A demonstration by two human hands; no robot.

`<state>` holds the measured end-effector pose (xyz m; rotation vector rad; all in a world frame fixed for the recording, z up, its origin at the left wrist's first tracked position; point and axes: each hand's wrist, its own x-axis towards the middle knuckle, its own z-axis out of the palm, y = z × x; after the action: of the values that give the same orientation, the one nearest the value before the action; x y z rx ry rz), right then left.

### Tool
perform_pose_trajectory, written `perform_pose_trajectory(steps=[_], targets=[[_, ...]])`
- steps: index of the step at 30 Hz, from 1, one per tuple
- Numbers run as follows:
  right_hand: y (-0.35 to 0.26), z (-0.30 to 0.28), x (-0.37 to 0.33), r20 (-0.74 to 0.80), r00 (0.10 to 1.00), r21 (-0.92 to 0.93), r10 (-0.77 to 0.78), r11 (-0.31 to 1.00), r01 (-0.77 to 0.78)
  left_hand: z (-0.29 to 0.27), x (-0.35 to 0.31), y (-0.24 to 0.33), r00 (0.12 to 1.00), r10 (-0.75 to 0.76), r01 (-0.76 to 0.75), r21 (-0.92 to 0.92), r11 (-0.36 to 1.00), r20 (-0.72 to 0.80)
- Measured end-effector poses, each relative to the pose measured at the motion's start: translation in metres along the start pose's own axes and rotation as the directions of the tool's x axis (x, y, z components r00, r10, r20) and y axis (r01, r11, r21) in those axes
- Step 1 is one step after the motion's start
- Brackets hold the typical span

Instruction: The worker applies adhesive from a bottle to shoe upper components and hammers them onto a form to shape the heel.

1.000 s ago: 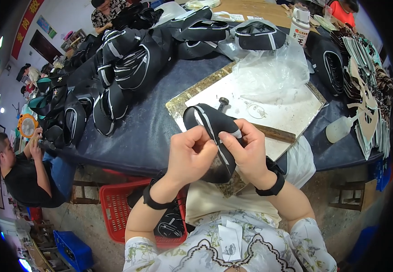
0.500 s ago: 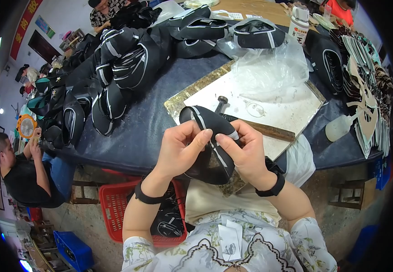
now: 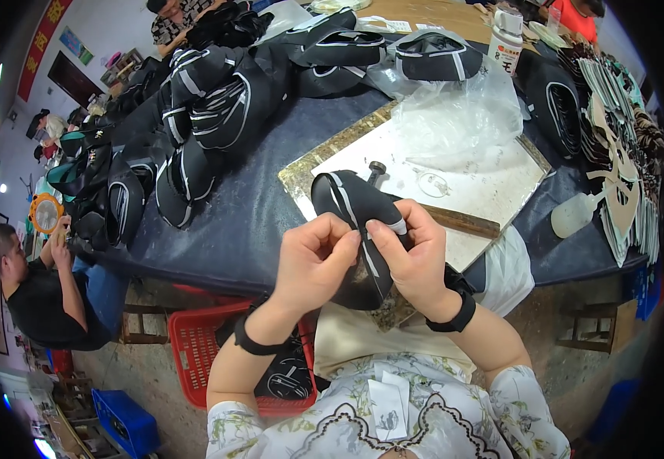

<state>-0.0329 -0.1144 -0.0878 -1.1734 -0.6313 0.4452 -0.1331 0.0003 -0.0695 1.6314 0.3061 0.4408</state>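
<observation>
Just over the near edge of the work board I hold a black shoe upper (image 3: 364, 200) with white tape along its edges. My left hand (image 3: 309, 256) pinches the taped edge between thumb and bent fingers. Opposite it, my right hand (image 3: 418, 256) grips the other side, its thumb pressed close to the left thumb. Behind the upper lies a hammer (image 3: 463, 221) with a wooden handle, partly covered by the upper. Under it is the white-topped board (image 3: 340, 159). My fingertips hide what lies exactly between them.
Black uppers (image 3: 221, 107) are heaped at the back left. A clear plastic bag (image 3: 454, 126) covers the board's far part. To the right stand a squeeze bottle (image 3: 571, 216) and stacked cut pieces (image 3: 615, 176). A red basket (image 3: 194, 359) sits below; a person (image 3: 49, 298) is at far left.
My left hand has shifted slightly down and right along the taped edge. The upper has turned a little, its far end moving right. My right hand has hardly moved.
</observation>
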Motion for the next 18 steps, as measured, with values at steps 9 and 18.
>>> perform_pose_trajectory(steps=[9, 18], targets=[[-0.004, 0.000, -0.004, 0.009, 0.998, 0.208, 0.066, 0.976, -0.066, -0.011, 0.001, -0.001, 0.983, -0.127, 0.157, -0.249, 0.956, 0.132], [0.001, 0.003, -0.003, -0.035, 0.999, 0.149, 0.001, 0.989, 0.005, -0.003, 0.000, 0.005, 0.990, -0.135, 0.139, -0.215, 0.967, 0.031]])
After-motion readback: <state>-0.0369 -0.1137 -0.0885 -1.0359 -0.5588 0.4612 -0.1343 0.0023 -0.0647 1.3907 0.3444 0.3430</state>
